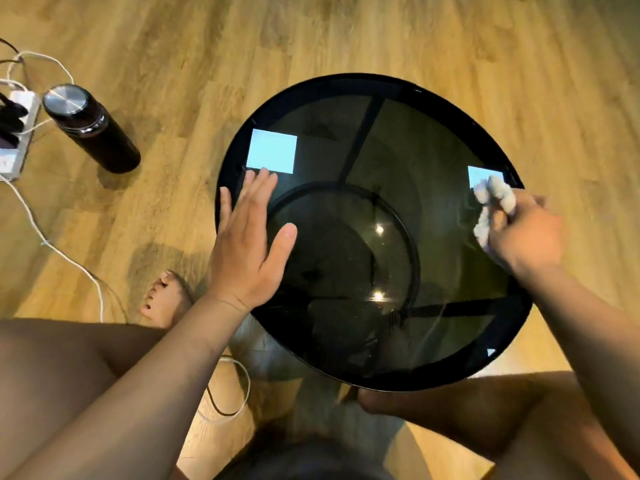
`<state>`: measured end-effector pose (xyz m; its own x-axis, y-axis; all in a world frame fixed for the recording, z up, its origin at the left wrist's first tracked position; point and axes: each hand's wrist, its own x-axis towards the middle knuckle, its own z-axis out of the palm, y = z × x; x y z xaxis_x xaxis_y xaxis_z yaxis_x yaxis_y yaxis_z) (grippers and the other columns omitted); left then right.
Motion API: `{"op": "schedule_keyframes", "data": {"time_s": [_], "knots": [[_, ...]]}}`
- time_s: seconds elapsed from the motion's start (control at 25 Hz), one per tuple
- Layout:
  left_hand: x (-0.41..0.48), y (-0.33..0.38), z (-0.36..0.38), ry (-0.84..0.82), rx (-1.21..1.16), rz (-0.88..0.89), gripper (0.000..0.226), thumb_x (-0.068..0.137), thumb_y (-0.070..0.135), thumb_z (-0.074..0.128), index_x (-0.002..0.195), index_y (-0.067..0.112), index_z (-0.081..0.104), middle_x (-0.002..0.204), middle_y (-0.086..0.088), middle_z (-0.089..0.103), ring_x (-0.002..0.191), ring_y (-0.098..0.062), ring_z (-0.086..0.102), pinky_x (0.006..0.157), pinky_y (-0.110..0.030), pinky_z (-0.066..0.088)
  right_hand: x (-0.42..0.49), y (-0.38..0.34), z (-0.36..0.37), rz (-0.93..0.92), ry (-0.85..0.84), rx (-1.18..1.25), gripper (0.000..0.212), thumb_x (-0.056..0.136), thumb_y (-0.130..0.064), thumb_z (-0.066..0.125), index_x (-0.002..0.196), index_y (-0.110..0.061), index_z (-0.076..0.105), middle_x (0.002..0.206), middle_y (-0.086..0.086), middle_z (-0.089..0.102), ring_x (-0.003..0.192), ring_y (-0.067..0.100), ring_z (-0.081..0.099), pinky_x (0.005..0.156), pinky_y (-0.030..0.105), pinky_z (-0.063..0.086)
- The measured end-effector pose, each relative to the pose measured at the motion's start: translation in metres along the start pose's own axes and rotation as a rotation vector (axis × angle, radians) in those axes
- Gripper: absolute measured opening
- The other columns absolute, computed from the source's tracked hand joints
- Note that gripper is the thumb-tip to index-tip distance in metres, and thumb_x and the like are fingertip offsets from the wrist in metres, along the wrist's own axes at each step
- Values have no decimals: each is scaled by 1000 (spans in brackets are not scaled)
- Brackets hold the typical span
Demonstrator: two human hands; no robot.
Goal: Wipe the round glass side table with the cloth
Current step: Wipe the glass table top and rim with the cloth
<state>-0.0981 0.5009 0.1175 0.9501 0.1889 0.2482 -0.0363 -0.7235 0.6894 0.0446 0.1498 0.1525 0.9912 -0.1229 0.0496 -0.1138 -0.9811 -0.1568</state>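
Observation:
The round glass side table [408, 140] fills the middle of the view, its dark smoked top framed by a black rim and showing bright window reflections. My left hand [247, 244] lies flat on the glass near the left edge, fingers spread and holding nothing. My right hand [526, 233] is at the right edge of the top, closed around a bunched white cloth [491, 199]. The cloth pokes out past my fingers and presses against the glass near the rim.
A dark bottle with a metal lid [91, 128] stands on the wooden floor to the left. Beside it lies a white power strip [17, 140] with white cables [69, 258] trailing toward my bare foot [166, 296]. My knees flank the table's near side.

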Motion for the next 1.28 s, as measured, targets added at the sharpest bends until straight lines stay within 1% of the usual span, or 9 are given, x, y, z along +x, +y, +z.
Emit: {"op": "schedule_keyframes", "data": {"time_s": [0.16, 0.32, 0.4, 0.56, 0.68, 0.76, 0.92, 1.08, 1.28], "knots": [[2, -2, 1, 36, -25, -9, 66, 96, 40, 34, 153, 6, 25, 162, -12, 26, 153, -24, 16, 124, -53, 0, -47, -135, 36, -259, 81, 92, 32, 86, -30, 49, 114, -21, 63, 113, 15, 59, 92, 39, 61, 76, 38, 46], [-1, -2, -1, 117, -81, -32, 67, 97, 38, 36, 152, 0, 26, 163, -17, 23, 154, -28, 13, 125, -49, 2, -108, -276, 56, -600, -138, 219, 23, 95, -29, 50, 111, -19, 62, 112, 6, 55, 99, 25, 56, 74, 36, 50], [-1, -2, 0, 131, -81, -37, 67, 96, 37, 37, 151, 0, 26, 163, -17, 22, 154, -29, 11, 125, -45, 1, -93, -276, 49, -789, -152, 162, 29, 91, -32, 55, 118, -22, 60, 117, 6, 54, 103, 26, 54, 75, 38, 50], [0, -4, 2, 79, -41, -33, 64, 96, 35, 37, 151, 4, 27, 164, -13, 21, 154, -24, 10, 125, -40, -3, -4, -140, 28, -469, 7, 15, 47, 76, -32, 56, 123, -36, 59, 121, 6, 58, 106, 36, 56, 82, 43, 51], [0, -1, 1, 57, 11, -26, 64, 96, 38, 37, 151, 6, 29, 163, -11, 23, 154, -23, 11, 125, -40, -3, 52, -41, 4, -114, -11, -58, 37, 85, -33, 39, 114, -22, 58, 114, 17, 62, 116, 39, 48, 94, 49, 43], [1, 0, 0, 44, 27, -36, 65, 96, 41, 37, 151, 7, 29, 163, -11, 24, 154, -23, 11, 125, -40, -4, 63, -44, 6, -39, -11, -55, 34, 86, -30, 38, 108, -13, 58, 107, 22, 64, 114, 40, 48, 94, 48, 43], [2, 3, -3, 67, -19, -57, 68, 95, 40, 38, 151, 3, 29, 163, -14, 24, 154, -26, 12, 125, -45, -2, 21, -178, 40, -357, 46, 80, 31, 87, -25, 50, 112, -18, 65, 109, 18, 64, 104, 38, 57, 82, 39, 45], [-2, 6, -4, 88, -29, -83, 72, 94, 40, 39, 151, -2, 26, 163, -18, 18, 154, -30, 11, 125, -47, 1, -42, -317, 68, -845, -206, 209, 29, 87, -24, 59, 115, -21, 64, 113, 10, 59, 107, 28, 52, 81, 35, 42], [0, 0, -1, 94, -7, -73, 68, 95, 39, 39, 151, 1, 28, 163, -17, 20, 154, -29, 13, 125, -46, -1, 47, -317, 73, -655, -80, 63, 43, 85, -31, 60, 128, -33, 53, 132, 3, 48, 121, 27, 42, 88, 39, 35]]}}
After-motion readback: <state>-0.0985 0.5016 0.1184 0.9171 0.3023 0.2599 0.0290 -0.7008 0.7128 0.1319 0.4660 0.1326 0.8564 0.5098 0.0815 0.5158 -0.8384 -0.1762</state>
